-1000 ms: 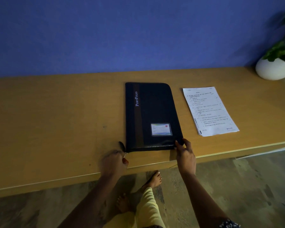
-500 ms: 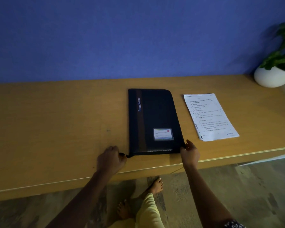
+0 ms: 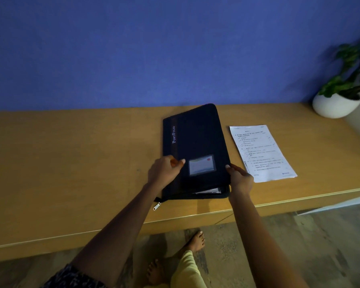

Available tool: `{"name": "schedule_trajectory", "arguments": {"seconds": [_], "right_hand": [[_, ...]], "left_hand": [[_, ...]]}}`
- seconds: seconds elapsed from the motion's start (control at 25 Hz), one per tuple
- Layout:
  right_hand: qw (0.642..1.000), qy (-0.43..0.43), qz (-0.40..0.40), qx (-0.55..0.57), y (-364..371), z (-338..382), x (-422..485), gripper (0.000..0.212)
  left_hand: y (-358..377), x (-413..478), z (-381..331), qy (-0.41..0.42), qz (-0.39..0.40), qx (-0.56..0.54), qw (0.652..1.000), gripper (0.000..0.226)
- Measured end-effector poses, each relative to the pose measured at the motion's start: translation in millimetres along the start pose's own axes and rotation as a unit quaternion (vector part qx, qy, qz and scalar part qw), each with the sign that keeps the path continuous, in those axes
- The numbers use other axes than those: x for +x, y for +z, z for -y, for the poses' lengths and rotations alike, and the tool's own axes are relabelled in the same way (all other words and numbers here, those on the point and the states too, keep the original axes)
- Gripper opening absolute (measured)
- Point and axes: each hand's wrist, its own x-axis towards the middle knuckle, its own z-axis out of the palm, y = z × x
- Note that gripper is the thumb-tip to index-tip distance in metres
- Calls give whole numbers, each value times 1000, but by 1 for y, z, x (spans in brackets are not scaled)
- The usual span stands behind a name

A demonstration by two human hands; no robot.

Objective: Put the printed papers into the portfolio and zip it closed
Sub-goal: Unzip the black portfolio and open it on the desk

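Blue wall behind; a wooden table [image 3: 71,163] runs across the middle of the frame. At centre lies the black portfolio [image 3: 195,138], unzipped, its cover raised along the right edge so that white sheets show in the gap at the near right corner. Your right hand [image 3: 240,177] grips that right edge of the cover, fingers curled round it. Your left hand [image 3: 164,170] rests on the lower left part of the cover, fingers bent; whether it grips anything cannot be told. The zipper pull [image 3: 156,206] lies on the table at the portfolio's lower left corner. The printed papers [image 3: 262,152] lie flat just right of the portfolio, apart from it. Upper right: a plant in a white pot [image 3: 337,106].
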Motion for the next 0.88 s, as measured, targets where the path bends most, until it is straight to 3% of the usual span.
{"name": "schedule_trajectory", "arguments": {"seconds": [0.28, 0.48, 0.6, 0.72, 0.88], "right_hand": [[977, -138, 163, -16, 50, 18, -84, 19], [919, -265, 274, -104, 94, 4, -133, 38], [880, -275, 359, -145, 110, -8, -141, 44], [893, -244, 343, -160, 111, -20, -120, 41], [924, -187, 218, -253, 83, -45, -59, 39]], "left_hand": [[-48, 6, -24, -40, -29, -258, 965, 52], [-86, -1, -23, -60, -49, -355, 932, 57], [-103, -1, -8, -70, -78, -343, 933, 47], [-117, -2, 21, -81, -112, -343, 929, 26], [-132, -5, 67, -113, -161, -328, 924, 21]]}}
